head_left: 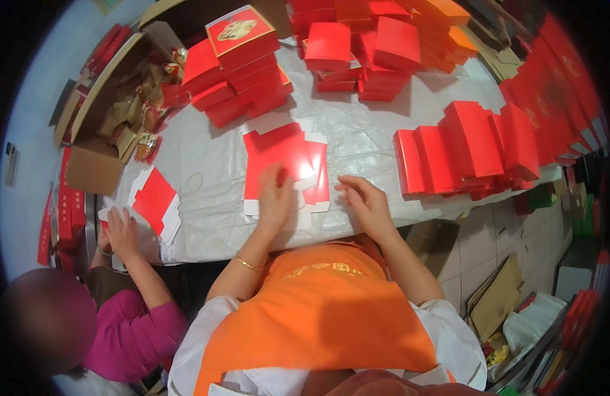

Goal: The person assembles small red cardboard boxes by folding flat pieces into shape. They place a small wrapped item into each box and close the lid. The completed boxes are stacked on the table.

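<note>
Flat red carton blanks (272,142) with white flaps lie in a loose, uneven pile in front of me. My left hand (276,198), a gold bracelet on its wrist, rests over the near part of this pile. Its fingers stretch forward and are slightly blurred; nothing shows gripped in them. Just right of the pile, my right hand (366,208) hovers near the table's front edge. Loosely bent and apart, its fingers hold nothing.
Folded red boxes (460,148) stand in a row at right. Stacked red boxes (242,72) and orange boxes (443,33) fill the back. A brown carton (97,162) holds small packets. At left, a co-worker's hands (123,234) handle a red-and-white piece beside more blanks (155,203).
</note>
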`<control>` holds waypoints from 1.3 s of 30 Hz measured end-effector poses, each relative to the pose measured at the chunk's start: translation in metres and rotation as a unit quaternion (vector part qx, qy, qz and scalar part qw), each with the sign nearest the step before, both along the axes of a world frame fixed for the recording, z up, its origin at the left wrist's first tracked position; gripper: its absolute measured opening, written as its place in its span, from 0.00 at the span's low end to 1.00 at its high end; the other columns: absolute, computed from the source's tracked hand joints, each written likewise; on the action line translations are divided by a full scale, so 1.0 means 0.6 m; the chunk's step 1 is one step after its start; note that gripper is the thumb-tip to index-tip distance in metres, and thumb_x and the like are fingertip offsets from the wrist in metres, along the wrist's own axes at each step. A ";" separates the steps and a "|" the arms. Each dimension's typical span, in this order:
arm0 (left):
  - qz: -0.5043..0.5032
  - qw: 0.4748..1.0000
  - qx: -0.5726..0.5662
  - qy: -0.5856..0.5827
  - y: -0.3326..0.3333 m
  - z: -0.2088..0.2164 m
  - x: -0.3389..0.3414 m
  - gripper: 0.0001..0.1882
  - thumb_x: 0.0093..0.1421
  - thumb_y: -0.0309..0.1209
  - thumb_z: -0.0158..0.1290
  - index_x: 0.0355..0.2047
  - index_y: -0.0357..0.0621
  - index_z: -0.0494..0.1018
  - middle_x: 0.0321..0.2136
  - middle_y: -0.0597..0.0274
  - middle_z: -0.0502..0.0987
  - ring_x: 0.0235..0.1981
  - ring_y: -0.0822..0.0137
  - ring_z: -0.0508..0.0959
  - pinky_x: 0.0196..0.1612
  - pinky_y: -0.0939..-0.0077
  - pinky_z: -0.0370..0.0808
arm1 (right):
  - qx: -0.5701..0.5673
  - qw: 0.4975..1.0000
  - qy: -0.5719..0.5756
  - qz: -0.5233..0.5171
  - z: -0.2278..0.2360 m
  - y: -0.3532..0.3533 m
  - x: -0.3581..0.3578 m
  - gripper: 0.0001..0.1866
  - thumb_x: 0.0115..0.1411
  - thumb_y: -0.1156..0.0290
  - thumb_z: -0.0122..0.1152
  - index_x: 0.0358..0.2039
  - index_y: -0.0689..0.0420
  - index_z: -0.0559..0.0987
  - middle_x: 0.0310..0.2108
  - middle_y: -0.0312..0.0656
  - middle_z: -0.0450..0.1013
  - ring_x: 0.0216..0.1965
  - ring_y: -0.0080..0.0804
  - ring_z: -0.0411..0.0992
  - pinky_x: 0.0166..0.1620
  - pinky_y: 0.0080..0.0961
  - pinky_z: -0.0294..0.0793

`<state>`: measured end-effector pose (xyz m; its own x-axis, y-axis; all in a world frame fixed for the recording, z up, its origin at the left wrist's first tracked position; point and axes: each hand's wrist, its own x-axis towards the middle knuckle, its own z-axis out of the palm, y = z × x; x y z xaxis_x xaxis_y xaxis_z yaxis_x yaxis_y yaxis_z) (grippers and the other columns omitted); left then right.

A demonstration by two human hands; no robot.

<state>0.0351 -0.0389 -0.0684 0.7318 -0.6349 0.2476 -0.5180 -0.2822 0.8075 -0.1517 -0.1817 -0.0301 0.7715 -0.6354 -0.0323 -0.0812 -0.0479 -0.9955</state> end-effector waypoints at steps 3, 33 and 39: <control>0.092 0.988 0.044 -0.113 0.040 -0.010 0.054 0.26 0.63 0.32 0.54 0.59 0.31 0.66 0.51 0.40 0.70 0.54 0.45 0.69 0.60 0.56 0.65 | -0.120 0.992 0.028 0.024 -0.024 -0.001 0.088 0.19 0.64 0.76 0.53 0.55 0.66 0.74 0.46 0.49 0.77 0.46 0.40 0.75 0.52 0.33 0.74; 0.062 0.988 0.096 -0.105 0.014 0.021 0.053 0.28 0.57 0.30 0.58 0.59 0.42 0.70 0.48 0.41 0.72 0.53 0.43 0.70 0.57 0.54 0.68 | -0.393 0.916 0.050 -0.057 -0.068 0.039 0.100 0.28 0.57 0.77 0.58 0.60 0.64 0.69 0.53 0.55 0.71 0.55 0.53 0.68 0.59 0.41 0.67; 0.031 0.985 -0.075 0.151 0.026 0.076 0.050 0.21 0.63 0.21 0.49 0.57 0.36 0.71 0.47 0.42 0.79 0.44 0.48 0.81 0.49 0.62 0.76 | -0.392 0.918 0.062 -0.016 -0.029 0.044 0.067 0.24 0.56 0.76 0.61 0.55 0.63 0.74 0.48 0.49 0.72 0.48 0.48 0.69 0.52 0.39 0.69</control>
